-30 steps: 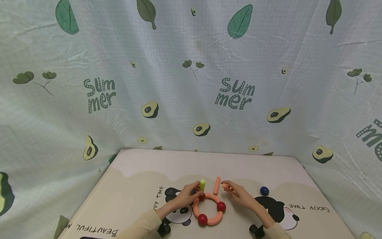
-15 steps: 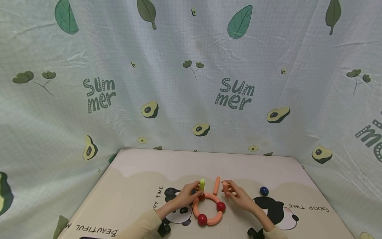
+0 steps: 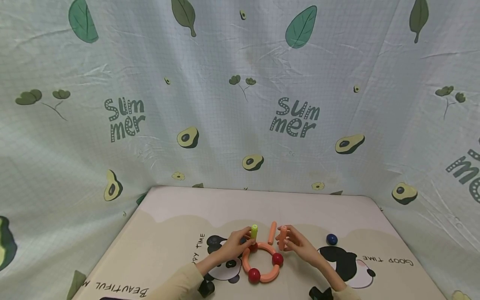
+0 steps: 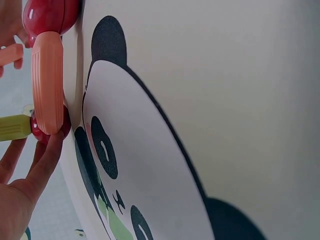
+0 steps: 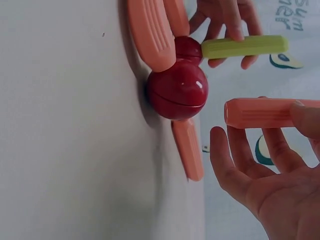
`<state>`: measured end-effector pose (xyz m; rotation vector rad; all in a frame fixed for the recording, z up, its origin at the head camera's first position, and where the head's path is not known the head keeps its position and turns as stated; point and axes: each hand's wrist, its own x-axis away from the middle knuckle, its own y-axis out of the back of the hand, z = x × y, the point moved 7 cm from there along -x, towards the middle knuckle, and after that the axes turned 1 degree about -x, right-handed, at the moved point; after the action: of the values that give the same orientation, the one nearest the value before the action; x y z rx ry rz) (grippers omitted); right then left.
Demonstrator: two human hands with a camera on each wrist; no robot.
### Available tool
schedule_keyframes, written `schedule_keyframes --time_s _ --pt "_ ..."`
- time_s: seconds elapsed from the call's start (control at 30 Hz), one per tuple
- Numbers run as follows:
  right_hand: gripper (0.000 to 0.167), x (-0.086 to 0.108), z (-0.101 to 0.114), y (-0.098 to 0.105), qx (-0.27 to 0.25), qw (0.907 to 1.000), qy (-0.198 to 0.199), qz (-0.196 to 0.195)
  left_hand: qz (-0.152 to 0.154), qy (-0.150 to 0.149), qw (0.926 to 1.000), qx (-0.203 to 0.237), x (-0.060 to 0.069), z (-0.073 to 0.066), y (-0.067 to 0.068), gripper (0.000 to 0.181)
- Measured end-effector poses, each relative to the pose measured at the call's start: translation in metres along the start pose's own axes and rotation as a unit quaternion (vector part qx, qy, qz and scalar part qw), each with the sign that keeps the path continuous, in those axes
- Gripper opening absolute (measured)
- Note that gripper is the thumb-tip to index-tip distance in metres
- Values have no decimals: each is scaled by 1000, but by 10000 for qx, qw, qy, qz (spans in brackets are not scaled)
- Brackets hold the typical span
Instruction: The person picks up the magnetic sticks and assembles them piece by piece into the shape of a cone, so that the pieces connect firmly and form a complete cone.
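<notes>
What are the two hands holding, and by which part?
Left hand: ridged yellow-green rod, around its lower half. Right hand: ridged, straight orange rod, around its middle.

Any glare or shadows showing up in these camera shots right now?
Head: pale shine along creases in the curtain; right wrist: bright glints on the nearest red ball, soft shadow beside it on the table; left wrist: table dims toward the right edge.
</notes>
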<state>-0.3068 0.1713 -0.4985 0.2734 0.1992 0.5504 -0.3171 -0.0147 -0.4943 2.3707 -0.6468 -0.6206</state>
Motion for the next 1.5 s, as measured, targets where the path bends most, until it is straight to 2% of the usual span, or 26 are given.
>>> schedule_keyframes --time_s 0.2,0.67,0.9,1.5 --pt "44 1 4 -1 -145 9994 216 211 -2 4 10000 -39 0 -2 1 25" --pt "41 3 5 -9 -279 9985 57 469 4 6 10000 -27 -1 -1 2 25" --pt "44 4 2 -12 -210 9988 -125 414 -11 -6 10000 -40 -1 -3 2 25" --pt "41 7 4 -16 -56 9989 103 448 -61 -22 9999 77 1 -2 1 22"
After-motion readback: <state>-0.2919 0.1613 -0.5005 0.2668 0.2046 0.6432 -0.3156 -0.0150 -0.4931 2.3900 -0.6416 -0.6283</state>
